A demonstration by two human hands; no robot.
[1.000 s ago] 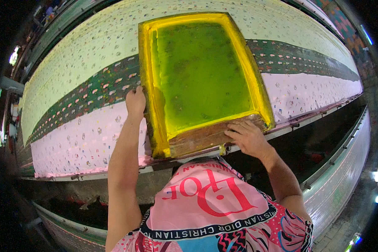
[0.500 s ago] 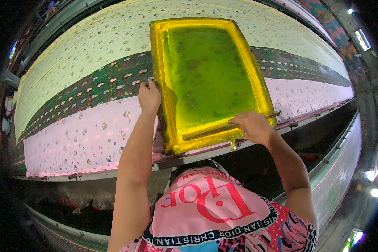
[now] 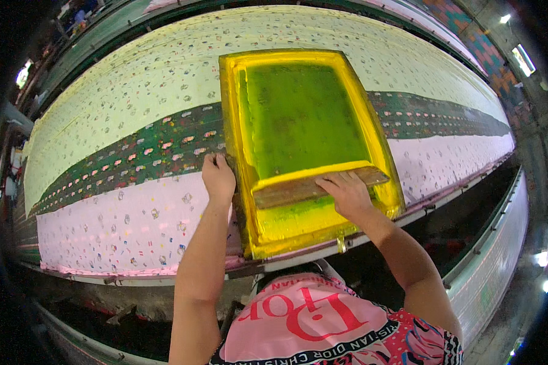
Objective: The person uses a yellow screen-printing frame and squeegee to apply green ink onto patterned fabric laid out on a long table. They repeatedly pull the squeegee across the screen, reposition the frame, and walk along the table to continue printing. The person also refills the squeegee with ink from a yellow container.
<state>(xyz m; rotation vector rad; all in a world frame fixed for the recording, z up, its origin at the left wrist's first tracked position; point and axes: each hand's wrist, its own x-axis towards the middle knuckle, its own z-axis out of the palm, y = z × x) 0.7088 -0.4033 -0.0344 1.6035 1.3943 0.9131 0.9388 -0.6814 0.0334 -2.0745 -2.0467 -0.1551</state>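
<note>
A yellow-smeared screen frame [image 3: 229, 104] with green mesh [image 3: 298, 115] lies on a long table covered with pale yellow patterned fabric [image 3: 134, 91] and pink patterned fabric [image 3: 122, 225], with a dark green printed strip [image 3: 140, 155] between them. My left hand [image 3: 219, 176] is closed at the frame's left edge. My right hand [image 3: 353, 194] grips a wooden squeegee [image 3: 286, 193] that lies across the lower part of the screen, a band of yellow ink along its far edge. A small yellow-stained metal fitting [image 3: 341, 242] sticks out from the frame's near side.
A rail [image 3: 438, 201] runs along the table's near edge. Beyond a dark gap stands another long table [image 3: 493, 255] at the lower right. Further tables [image 3: 103, 42] run along the far side, with lights and a concrete floor [image 3: 533, 201] at the right.
The squeegee, in my right hand, has moved away from the frame's near edge onto the mesh, uncovering yellow behind it. The frame and left hand appear lower in view.
</note>
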